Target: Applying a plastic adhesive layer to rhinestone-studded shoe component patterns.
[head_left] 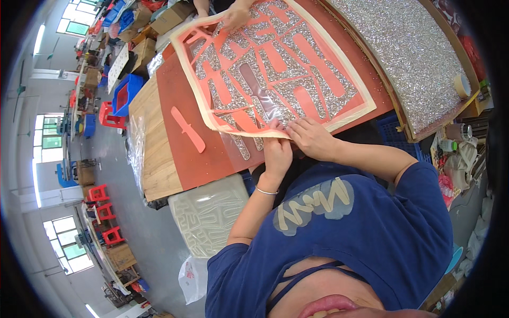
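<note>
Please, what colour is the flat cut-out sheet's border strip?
Cream border strip, clearest in the head view.

The room is bright. White light comes through the big square glass windows (pixel 64 245) on the left. The thin clear plastic film (pixel 272 110) has shiny white spots. Lines bend near the round, black edges.

row of 3 red stools (pixel 105 212), blue bin (pixel 137 92), white plastic bag (pixel 192 281), grey floor (pixel 151 249)

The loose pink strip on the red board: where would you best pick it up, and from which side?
Probably pinch the loose pink strip by its rounded near end, coming from the side of the left hand: it seems to lie flat, with that end closest.
</note>
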Available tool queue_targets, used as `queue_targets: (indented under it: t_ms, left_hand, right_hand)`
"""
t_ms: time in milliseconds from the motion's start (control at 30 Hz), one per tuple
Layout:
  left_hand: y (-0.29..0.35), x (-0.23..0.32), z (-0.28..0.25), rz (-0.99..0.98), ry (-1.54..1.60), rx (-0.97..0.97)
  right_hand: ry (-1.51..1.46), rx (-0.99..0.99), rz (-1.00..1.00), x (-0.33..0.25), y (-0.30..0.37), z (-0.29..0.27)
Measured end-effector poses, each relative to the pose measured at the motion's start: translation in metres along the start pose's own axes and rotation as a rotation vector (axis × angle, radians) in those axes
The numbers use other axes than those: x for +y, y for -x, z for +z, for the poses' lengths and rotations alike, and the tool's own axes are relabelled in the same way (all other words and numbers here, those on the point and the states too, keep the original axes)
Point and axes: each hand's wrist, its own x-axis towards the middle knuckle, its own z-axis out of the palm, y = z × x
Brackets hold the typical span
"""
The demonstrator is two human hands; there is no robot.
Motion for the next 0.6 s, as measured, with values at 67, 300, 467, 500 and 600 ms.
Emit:
queue_targets:
  t_ms: [67, 300, 467, 500, 600]
  left_hand:
    - [0.005, 0.0, 0.004, -0.069, 0.02, -0.065]
    - [0.009, 0.016, 0.013, 0.226, -0.357, -0.177]
    - [0.005, 0.015, 0.002, 0.187, -0.388, -0.252]
    - [0.006, 0.013, 0.001, 0.204, -0.438, -0.287]
    - [0.006, 0.007, 0.003, 0.221, -0.43, -0.347]
  right_hand:
    - [0.118, -0.03, 0.025, 0.003, 0.001, -0.002]
    - [-0.043, 0.047, 0.291, 0.059, -0.049, -0.045]
    - [-0.031, -0.019, 0.2, 0.067, -0.069, -0.056]
    - [-0.06, -0.112, 0.132, 0.058, -0.063, -0.055]
    - [-0.22, -0.182, 0.004, 0.027, -0.03, -0.049]
